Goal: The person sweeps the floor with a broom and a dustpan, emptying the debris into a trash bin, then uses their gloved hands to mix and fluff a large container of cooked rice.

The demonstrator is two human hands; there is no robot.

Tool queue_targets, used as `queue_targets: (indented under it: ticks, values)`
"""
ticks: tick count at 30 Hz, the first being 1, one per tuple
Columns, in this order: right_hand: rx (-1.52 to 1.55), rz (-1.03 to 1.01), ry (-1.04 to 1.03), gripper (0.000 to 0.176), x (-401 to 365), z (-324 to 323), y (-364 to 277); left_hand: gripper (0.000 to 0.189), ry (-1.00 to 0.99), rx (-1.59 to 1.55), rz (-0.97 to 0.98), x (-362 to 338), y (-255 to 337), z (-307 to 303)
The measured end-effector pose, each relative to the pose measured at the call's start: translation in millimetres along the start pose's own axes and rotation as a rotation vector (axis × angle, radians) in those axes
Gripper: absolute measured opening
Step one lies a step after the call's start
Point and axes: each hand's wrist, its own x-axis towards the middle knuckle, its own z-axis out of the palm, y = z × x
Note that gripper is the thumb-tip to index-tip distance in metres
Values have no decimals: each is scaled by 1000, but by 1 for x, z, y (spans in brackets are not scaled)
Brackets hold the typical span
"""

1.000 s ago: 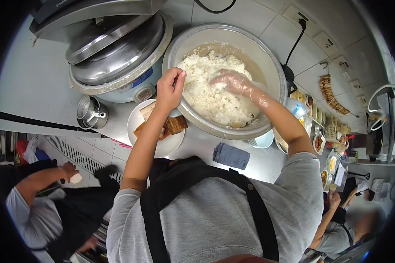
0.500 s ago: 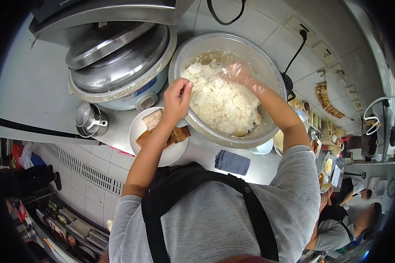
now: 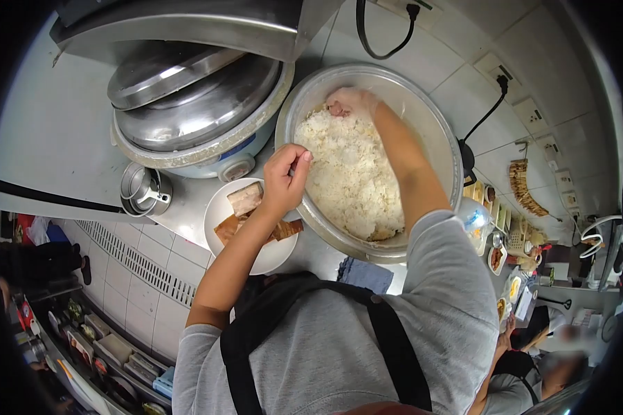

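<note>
A large round metal pot [image 3: 441, 138] holds a broad heap of cooked white rice [image 3: 349, 176]. At its far inner wall, my right hand [image 3: 356, 102], in a thin clear plastic glove, presses into the rice with fingers curled and partly blurred. My bare left hand [image 3: 286, 178] is closed at the pot's near-left rim, thumb against the bent fingers. Below my left forearm sits a white plate [image 3: 262, 261] with a pale chunk of meat [image 3: 245, 199] and browned slabs of meat [image 3: 287, 229], partly hidden by the arm.
A large cooker [image 3: 246, 149] with stacked metal lids [image 3: 197, 104] stands left of the pot. Metal cups [image 3: 145, 188] and a folded dark cloth [image 3: 367, 274] lie on the counter. A black cord [image 3: 488, 114] hangs at the right wall. Another person [image 3: 509, 377] works at lower right.
My right hand has moved from the right side of the rice to the pot's far-left inner edge. The rice surface looks flatter. My left hand stays at the rim; the view has shifted slightly.
</note>
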Motion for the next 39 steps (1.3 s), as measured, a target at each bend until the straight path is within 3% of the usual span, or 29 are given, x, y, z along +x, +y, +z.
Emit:
queue_targets:
  ticks: [1,5,8,10,11,13,17,19,20,22,23,25,27,30,37,39]
  values:
    - [318,127,-21,30,-7,3,-3,12,-7,2,-9,-3,0,-1]
    - [327,179,-30,39,-5,7,-6,11,22,0,10,0,-1,2]
    - [267,174,-124,46,8,18,-6,11,26,4,8,-2,-2,2]
    - [-99,70,1,54,-20,32,-37,11,30,16,19,1,-3,2]
    - [-103,63,-2,54,-14,31,-37,12,25,19,11,1,-3,2]
    - [-246,-210,-272,56,7,35,-25,12,10,30,1,-1,-1,0]
    - [-301,0,-192,49,16,41,-14,13,19,44,-27,1,5,0]
    - [-239,-686,-204,43,-34,29,-6,14,8,51,-39,1,7,-1]
    - [-239,-681,-200,43,-62,35,-18,14,7,61,-31,1,7,0]
    - [192,-981,-275,34,-110,48,-37,14,7,62,-23,2,8,0]
    - [191,-974,-274,34,-112,53,-36,14,-7,66,-15,2,9,0]
    - [25,-339,-356,29,-110,65,-34,14,-21,62,-3,2,9,-1]
    - [5,-311,-302,29,-165,85,-56,14,-21,63,37,2,10,-1]
    - [-387,-389,119,30,-195,116,-43,14,-24,48,43,0,8,1]
    - [-10,-469,391,37,-213,146,-29,15,-28,23,52,-2,8,1]
    - [-57,-450,493,36,-209,144,-30,15,-30,21,53,-3,8,1]
